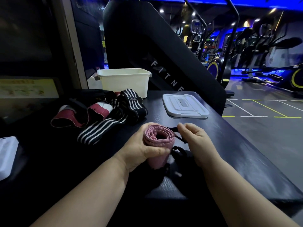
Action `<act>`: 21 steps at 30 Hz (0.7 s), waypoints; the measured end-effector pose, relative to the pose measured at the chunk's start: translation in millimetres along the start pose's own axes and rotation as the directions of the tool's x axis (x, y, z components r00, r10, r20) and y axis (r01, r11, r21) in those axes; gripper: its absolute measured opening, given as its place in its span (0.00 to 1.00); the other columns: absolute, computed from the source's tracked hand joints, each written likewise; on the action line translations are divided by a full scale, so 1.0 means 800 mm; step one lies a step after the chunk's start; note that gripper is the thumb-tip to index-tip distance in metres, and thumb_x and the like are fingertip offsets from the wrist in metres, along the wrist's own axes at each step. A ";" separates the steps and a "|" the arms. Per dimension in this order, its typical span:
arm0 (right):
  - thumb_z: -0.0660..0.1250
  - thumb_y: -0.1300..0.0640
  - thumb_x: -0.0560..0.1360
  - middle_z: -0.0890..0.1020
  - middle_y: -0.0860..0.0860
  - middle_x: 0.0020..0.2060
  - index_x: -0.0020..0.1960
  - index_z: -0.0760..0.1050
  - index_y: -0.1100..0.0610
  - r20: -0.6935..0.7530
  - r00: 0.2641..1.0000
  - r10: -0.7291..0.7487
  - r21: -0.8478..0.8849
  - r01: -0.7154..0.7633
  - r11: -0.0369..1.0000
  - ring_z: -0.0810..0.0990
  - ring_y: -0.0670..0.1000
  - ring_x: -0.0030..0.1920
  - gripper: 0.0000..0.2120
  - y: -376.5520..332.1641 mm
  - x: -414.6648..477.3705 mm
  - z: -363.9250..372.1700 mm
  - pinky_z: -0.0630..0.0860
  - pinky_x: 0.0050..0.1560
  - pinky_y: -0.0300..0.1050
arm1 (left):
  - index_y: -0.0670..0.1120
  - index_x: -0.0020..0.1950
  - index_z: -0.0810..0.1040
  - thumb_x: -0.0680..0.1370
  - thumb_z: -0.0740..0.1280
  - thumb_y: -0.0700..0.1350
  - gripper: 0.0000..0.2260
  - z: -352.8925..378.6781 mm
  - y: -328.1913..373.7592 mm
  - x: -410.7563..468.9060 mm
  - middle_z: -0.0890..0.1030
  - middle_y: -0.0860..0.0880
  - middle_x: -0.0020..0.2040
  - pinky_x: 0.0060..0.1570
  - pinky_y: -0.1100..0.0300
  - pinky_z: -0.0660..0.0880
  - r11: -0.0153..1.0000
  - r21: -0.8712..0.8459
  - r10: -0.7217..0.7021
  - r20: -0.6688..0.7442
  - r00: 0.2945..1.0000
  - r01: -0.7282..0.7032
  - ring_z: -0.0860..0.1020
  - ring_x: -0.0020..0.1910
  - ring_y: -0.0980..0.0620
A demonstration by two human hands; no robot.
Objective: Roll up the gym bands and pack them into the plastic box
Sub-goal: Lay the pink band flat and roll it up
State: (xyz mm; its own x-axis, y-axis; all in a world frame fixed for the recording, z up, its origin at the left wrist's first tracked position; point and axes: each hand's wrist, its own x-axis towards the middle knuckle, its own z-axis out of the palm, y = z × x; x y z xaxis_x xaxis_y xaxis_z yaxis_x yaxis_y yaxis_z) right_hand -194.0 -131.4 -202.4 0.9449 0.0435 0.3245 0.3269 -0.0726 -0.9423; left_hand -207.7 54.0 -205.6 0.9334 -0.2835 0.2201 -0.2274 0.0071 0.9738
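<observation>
**Rolling a pink gym band on a padded bench, head view**

The left hand (pixel 142 150) grips a rolled band of pink woven fabric (pixel 158 141). Its thumb lies across the near side of the roll and its fingers curl round the far side. The roll is held just above a black padded bench top (pixel 218 145), with its open spiral end turned toward the camera.

A thin black cord (pixel 180 149) trails from the right side of the roll. The right hand (pixel 195 140) is just beside the roll, its fingers curled inward and its fingertips pinching this cord. Further black strap material lies on the bench beneath both wrists; its shape cannot be made out against the dark surface.

An open cream plastic box (pixel 124 81) stands upright at the far end of the bench, well apart from the hands. Its contents cannot be seen from this angle. A pale grey rectangular plastic lid (pixel 185 105) lies flat to the right of the box, apart from it.

Between the box and the left hand lies a loose pile of unrolled bands:
- a black elastic band with white stripes (pixel 106 125);
- maroon-and-white bands (pixel 72 117) to its left.

A white object (pixel 6 154) sits at the left edge of the view. A black machine panel with white lettering (pixel 164 63) rises behind the box.
</observation>
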 end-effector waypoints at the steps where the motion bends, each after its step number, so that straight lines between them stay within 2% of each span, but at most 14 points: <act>1: 0.68 0.46 0.74 0.66 0.51 0.29 0.32 0.68 0.53 0.026 1.000 -0.014 0.090 0.011 0.996 0.65 0.47 0.33 0.18 -0.002 -0.001 0.001 0.64 0.37 0.44 | 0.43 0.63 0.73 0.55 0.80 0.44 0.37 0.000 0.000 0.000 0.82 0.45 0.54 0.51 0.61 0.76 1.000 -0.002 -0.002 -0.001 1.000 0.002 0.81 0.53 0.52; 4: 0.72 0.44 0.72 0.73 0.56 0.33 0.32 0.74 0.52 0.096 0.995 -0.015 0.363 -0.021 0.932 0.73 0.54 0.39 0.15 -0.002 -0.003 0.004 0.72 0.47 0.47 | 0.45 0.62 0.73 0.54 0.80 0.44 0.37 0.002 0.000 0.000 0.82 0.47 0.53 0.51 0.62 0.76 1.000 0.002 -0.004 -0.003 1.000 0.004 0.81 0.53 0.52; 6: 0.74 0.49 0.70 0.80 0.54 0.32 0.31 0.78 0.52 0.117 0.993 -0.002 0.463 -0.053 0.885 0.79 0.51 0.36 0.12 -0.004 -0.003 0.005 0.77 0.44 0.42 | 0.45 0.62 0.73 0.54 0.80 0.44 0.37 0.003 0.001 0.001 0.82 0.48 0.53 0.51 0.62 0.76 1.000 0.007 -0.010 -0.003 1.000 0.010 0.81 0.52 0.53; 7: 0.78 0.47 0.65 0.80 0.52 0.31 0.31 0.79 0.51 0.121 0.993 -0.007 0.483 -0.052 0.874 0.79 0.49 0.35 0.12 -0.005 -0.003 0.004 0.77 0.43 0.40 | 0.45 0.62 0.73 0.54 0.80 0.44 0.37 0.003 0.001 0.001 0.83 0.48 0.53 0.51 0.62 0.76 1.000 0.008 -0.012 0.000 1.000 0.012 0.81 0.52 0.53; 9: 0.80 0.39 0.59 0.76 0.51 0.29 0.32 0.78 0.51 0.112 0.993 -0.029 0.459 -0.025 0.888 0.73 0.49 0.33 0.18 -0.005 -0.003 0.002 0.72 0.42 0.42 | 0.45 0.62 0.73 0.55 0.80 0.43 0.37 0.003 0.001 0.002 0.83 0.49 0.52 0.51 0.62 0.76 1.000 0.003 -0.017 0.004 1.000 0.017 0.81 0.52 0.53; 12: 0.74 0.41 0.65 0.70 0.49 0.28 0.31 0.75 0.51 0.096 0.994 -0.055 0.286 0.025 0.958 0.65 0.46 0.31 0.16 -0.005 -0.002 -0.001 0.64 0.37 0.41 | 0.45 0.61 0.74 0.54 0.80 0.44 0.37 0.001 -0.002 0.002 0.83 0.48 0.52 0.50 0.62 0.76 0.999 -0.023 -0.024 -0.009 1.000 0.023 0.81 0.51 0.53; 15: 0.72 0.48 0.72 0.71 0.51 0.30 0.33 0.74 0.53 0.126 0.991 -0.047 0.201 0.021 0.979 0.66 0.47 0.32 0.13 -0.009 -0.003 -0.001 0.64 0.35 0.39 | 0.45 0.61 0.73 0.54 0.80 0.44 0.37 0.000 -0.004 0.003 0.82 0.47 0.52 0.50 0.62 0.76 0.999 -0.043 -0.028 -0.025 0.999 0.027 0.81 0.51 0.53; 18: 0.66 0.53 0.72 0.71 0.46 0.27 0.36 0.71 0.57 0.188 0.981 -0.037 0.217 -0.004 0.976 0.67 0.43 0.29 0.10 -0.011 -0.007 0.003 0.66 0.31 0.33 | 0.46 0.61 0.73 0.53 0.80 0.45 0.37 0.001 -0.005 0.003 0.83 0.50 0.51 0.51 0.62 0.76 0.998 -0.050 -0.027 -0.054 0.998 0.025 0.81 0.50 0.54; 21: 0.67 0.54 0.75 0.73 0.48 0.31 0.37 0.73 0.53 0.271 0.962 -0.037 0.220 -0.024 0.975 0.69 0.44 0.31 0.09 -0.004 -0.007 0.004 0.69 0.34 0.34 | 0.47 0.60 0.73 0.53 0.81 0.46 0.37 0.002 -0.004 0.003 0.82 0.49 0.51 0.54 0.60 0.76 0.998 -0.055 -0.022 -0.076 0.997 0.018 0.81 0.51 0.54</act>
State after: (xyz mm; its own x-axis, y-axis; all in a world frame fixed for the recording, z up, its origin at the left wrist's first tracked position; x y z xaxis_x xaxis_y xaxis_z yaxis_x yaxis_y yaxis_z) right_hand -200.6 -127.9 -201.5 0.8919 0.3144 0.3250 0.2924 0.1473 -0.9449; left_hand -205.0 51.4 -208.4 0.9566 -0.2101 0.2019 -0.1947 0.0547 0.9793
